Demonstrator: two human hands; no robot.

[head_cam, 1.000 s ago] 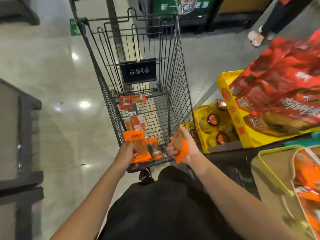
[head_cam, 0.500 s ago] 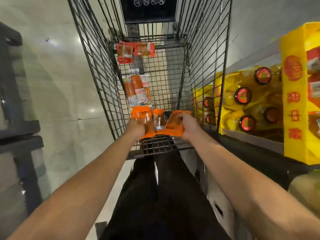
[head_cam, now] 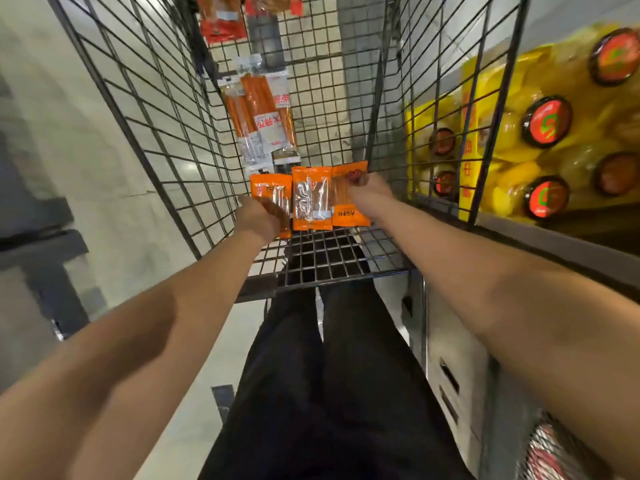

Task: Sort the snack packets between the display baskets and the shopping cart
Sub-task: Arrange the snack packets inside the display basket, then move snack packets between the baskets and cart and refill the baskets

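Note:
Both my arms reach down into the black wire shopping cart [head_cam: 145, 133]. My left hand [head_cam: 258, 216] holds an orange snack packet [head_cam: 268, 190] at the cart's near end. My right hand [head_cam: 367, 190] grips another orange packet [head_cam: 349, 214] on the right. Between them a third orange packet [head_cam: 310, 199] lies flat on the cart floor. Farther in lies a clear pack of sausages [head_cam: 265, 116], and red packets [head_cam: 221, 19] sit at the far end.
To the right of the cart, a yellow display box [head_cam: 471, 109] holds bottles with red-and-black caps [head_cam: 547, 123]. A grey shelf base [head_cam: 450, 341] runs below it. Glossy tiled floor [head_cam: 69, 150] spreads left, with a dark fixture [head_cam: 38, 251] at the left edge.
The view has dropped closer into the cart. Both hands have lowered their orange packets from rim height down beside the middle packet on the cart floor.

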